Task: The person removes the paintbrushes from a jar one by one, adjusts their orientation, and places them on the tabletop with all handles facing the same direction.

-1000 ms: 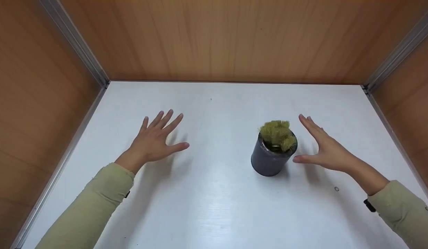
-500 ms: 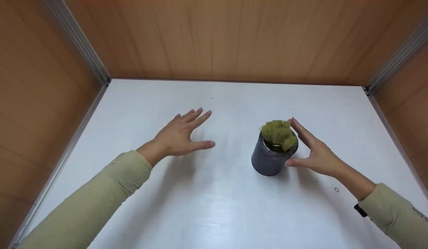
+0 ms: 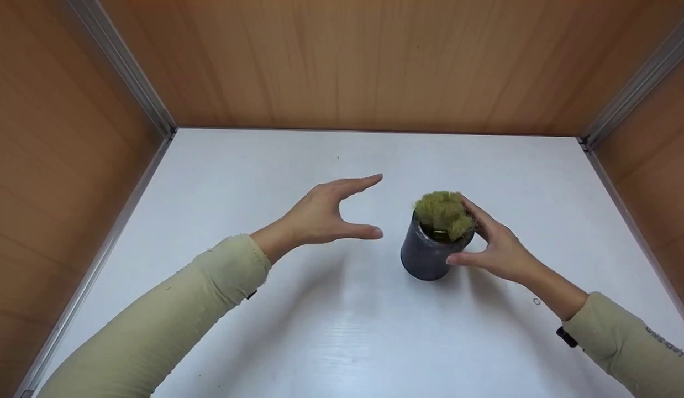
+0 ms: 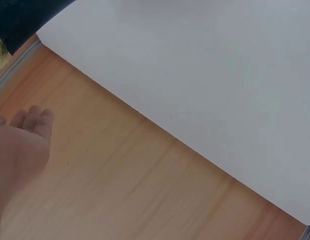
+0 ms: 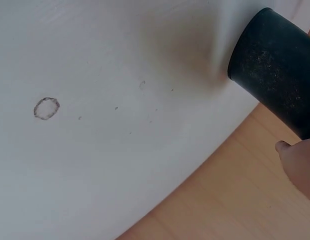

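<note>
A dark cylindrical pot [image 3: 427,257] filled with green moss [image 3: 442,213] stands upright on the white table [image 3: 331,331], right of centre. My right hand [image 3: 496,249] wraps round its right side: the thumb presses the front wall and the fingers curl behind the rim. In the right wrist view the pot [image 5: 280,80] fills the upper right, with my thumb [image 5: 295,160] beside it. My left hand [image 3: 320,215] hovers just left of the pot, thumb and fingers spread in a wide C, holding nothing. In the left wrist view that hand [image 4: 15,150] shows at the left edge.
Wooden walls [image 3: 347,61] with metal corner rails [image 3: 126,72] close the table in on the left, back and right. A small ring mark [image 3: 536,302] lies on the table near my right wrist, also visible as the ring mark [image 5: 45,108].
My right hand closed in from the right and took hold of the pot. My left hand moved right toward the pot and turned into a C shape.
</note>
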